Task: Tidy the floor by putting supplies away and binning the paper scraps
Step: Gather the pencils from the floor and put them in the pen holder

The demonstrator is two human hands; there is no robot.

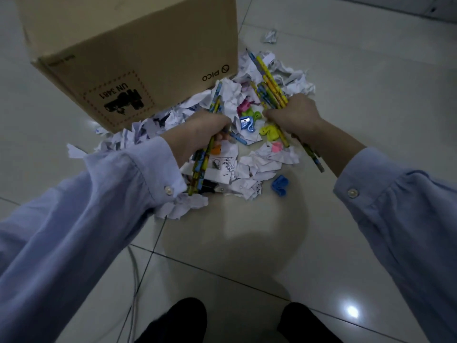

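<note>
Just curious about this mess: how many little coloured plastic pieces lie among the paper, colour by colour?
Blue: 2, blue sharpener, blue piece
Pink: 2, far pink piece, near pink piece
Green: 1, green piece
Yellow: 1, yellow piece
Orange: 1, orange piece
Total: 7 in view; paper may hide more.

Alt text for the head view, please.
The left hand and right hand each grip a bundle of pencils over a heap of crumpled paper scraps and plastic sharpeners on the tiled floor. A cardboard box stands beside the heap.
</note>
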